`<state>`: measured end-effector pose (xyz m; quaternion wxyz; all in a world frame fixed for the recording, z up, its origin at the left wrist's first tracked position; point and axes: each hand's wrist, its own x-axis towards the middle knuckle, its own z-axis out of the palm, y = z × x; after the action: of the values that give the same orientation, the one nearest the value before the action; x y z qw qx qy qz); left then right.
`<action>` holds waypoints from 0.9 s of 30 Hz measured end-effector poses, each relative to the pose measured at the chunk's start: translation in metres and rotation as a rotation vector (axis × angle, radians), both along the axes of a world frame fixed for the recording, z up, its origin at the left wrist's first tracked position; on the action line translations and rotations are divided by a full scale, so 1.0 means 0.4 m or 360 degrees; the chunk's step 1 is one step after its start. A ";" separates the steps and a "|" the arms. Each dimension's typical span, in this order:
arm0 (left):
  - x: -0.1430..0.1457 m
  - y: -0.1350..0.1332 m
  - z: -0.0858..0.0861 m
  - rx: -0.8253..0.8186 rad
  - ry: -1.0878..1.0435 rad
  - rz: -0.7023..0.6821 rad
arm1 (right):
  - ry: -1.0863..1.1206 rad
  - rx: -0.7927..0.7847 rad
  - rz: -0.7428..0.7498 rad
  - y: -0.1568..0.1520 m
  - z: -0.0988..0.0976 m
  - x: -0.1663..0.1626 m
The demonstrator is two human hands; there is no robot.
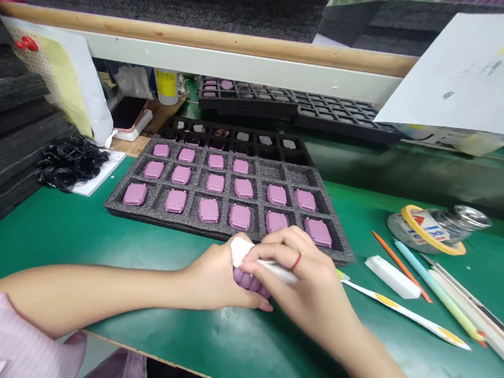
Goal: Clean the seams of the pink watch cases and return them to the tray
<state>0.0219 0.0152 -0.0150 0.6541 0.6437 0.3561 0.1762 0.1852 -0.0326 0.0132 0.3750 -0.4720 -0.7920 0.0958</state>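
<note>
My left hand (215,277) is closed around a purple watch-like casing (248,283) just above the green table, with a white finger cot on its thumb. My right hand (301,281) overlaps it from the right, fingers pinched on a slim white stick-like tool (275,270) pressed against the casing. Directly behind both hands lies a dark foam tray (280,172) whose pockets hold several matching purple casings (208,209).
More dark trays (246,97) sit further back. To the right lie a white block (392,276), orange and blue sticks (417,268), a white tool (404,311), and a tape roll (431,228) by a metal dish. Black rings (69,161) are piled at left beside stacked foam.
</note>
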 end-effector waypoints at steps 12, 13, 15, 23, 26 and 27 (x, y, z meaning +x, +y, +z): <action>-0.010 -0.020 0.044 0.0129 -0.0010 0.0059 | -0.0617 -0.0362 -0.0296 0.031 0.059 0.130; -0.011 -0.020 0.053 0.0164 -0.0064 0.0082 | -0.0647 -0.0340 -0.0295 0.030 0.071 0.142; -0.011 -0.019 0.072 0.0192 -0.0190 0.0175 | -0.0601 -0.0241 -0.0231 0.024 0.091 0.143; -0.012 -0.021 0.098 -0.0272 -0.0609 0.0273 | 0.0208 -0.0171 0.0082 0.003 0.016 -0.025; -0.020 -0.023 0.098 -0.0370 -0.0668 0.0151 | 0.0462 -0.0165 0.0081 0.003 -0.014 -0.045; -0.022 -0.022 0.099 -0.0419 -0.0696 0.0112 | 0.0504 -0.0162 0.0069 0.002 -0.017 -0.044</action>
<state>0.0131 0.0064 0.0246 0.7871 0.4868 0.2483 0.2861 0.1677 -0.0320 0.0064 0.4686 -0.4522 -0.7271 0.2172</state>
